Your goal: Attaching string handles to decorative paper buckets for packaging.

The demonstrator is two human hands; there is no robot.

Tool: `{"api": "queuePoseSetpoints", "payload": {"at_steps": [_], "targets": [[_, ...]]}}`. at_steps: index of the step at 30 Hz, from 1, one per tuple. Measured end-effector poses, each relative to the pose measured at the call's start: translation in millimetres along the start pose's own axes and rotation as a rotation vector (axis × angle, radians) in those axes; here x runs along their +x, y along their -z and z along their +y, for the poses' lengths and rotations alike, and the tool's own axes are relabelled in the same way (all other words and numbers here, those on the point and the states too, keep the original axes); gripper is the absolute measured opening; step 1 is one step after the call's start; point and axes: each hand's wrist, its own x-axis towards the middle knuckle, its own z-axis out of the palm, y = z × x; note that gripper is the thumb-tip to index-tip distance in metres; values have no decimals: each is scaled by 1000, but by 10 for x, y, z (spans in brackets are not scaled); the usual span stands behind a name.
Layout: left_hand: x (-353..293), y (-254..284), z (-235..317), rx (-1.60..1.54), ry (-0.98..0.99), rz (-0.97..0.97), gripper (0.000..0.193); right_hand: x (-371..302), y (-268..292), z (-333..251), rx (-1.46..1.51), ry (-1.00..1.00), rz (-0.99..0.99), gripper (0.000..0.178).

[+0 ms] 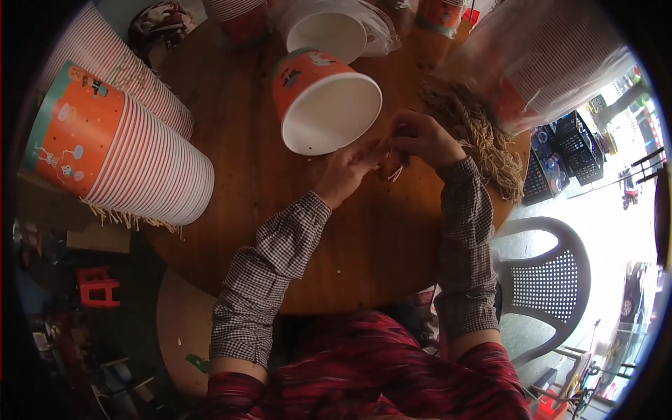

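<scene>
My left hand [346, 170] and my right hand [422, 138] meet over the middle of the table, fingers pinched together. A short end of beige cord [395, 173] shows below the fingertips; the rest of it is hidden by the hands. Just beyond them an orange paper bucket [287, 87] is tipped with its white mouth toward me. Its rim is close to my fingers; I cannot tell whether they touch. A loose heap of beige cords [483, 136] lies to the right of my right hand.
Nested orange buckets [150, 157] lie at the left, with cord ends under them. Another bucket [325, 36] and clear plastic are at the back. A plastic-wrapped bucket stack [539, 63] fills the far right. Beside the round wooden table [350, 273] stand a grey chair [542, 283] and a red stool [98, 287].
</scene>
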Motion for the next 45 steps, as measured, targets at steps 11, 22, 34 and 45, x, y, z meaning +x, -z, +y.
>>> {"api": "queuePoseSetpoints", "payload": {"at_steps": [11, 22, 34, 45], "targets": [[-96, -39, -72, -315, 226, 73, 23, 126, -90, 162, 12, 30, 27, 17], [-513, -150, 308, 254, -124, -192, 12, 12, 777, 728, -872, -192, 997, 27], [-651, 767, 558, -622, -339, 33, 19, -281, 1164, 776, -1086, -457, 1133, 32], [-700, 431, 695, 189, 11, -114, 19, -26, -448, -220, -115, 222, 428, 24]]}}
